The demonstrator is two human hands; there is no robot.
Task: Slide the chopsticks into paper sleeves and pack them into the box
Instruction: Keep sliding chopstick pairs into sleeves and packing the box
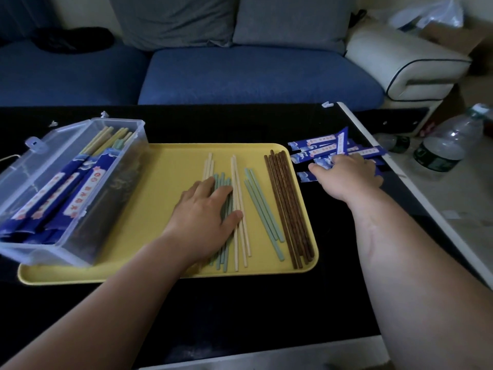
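Note:
A yellow tray (160, 169) carries loose chopsticks: cream ones (240, 198), pale green ones (262, 206) and dark brown ones (286, 198). My left hand (205, 217) lies flat on the green and cream chopsticks in the tray's middle, fingers straight. Right of the tray, a pile of blue paper sleeves (333, 148) lies on the black table. My right hand (349, 174) rests on that pile with its fingers reaching down over the sleeves; whether they pinch one is hidden. A clear plastic box (53, 252) at the left holds several sleeved chopsticks.
The black table (240, 303) ends in a white edge at the right. Beyond it stand a clear water bottle (450, 145) and a small dark bottle (400, 142). A blue sofa (253, 76) runs along the far side. The box's open lid (34, 145) leans left.

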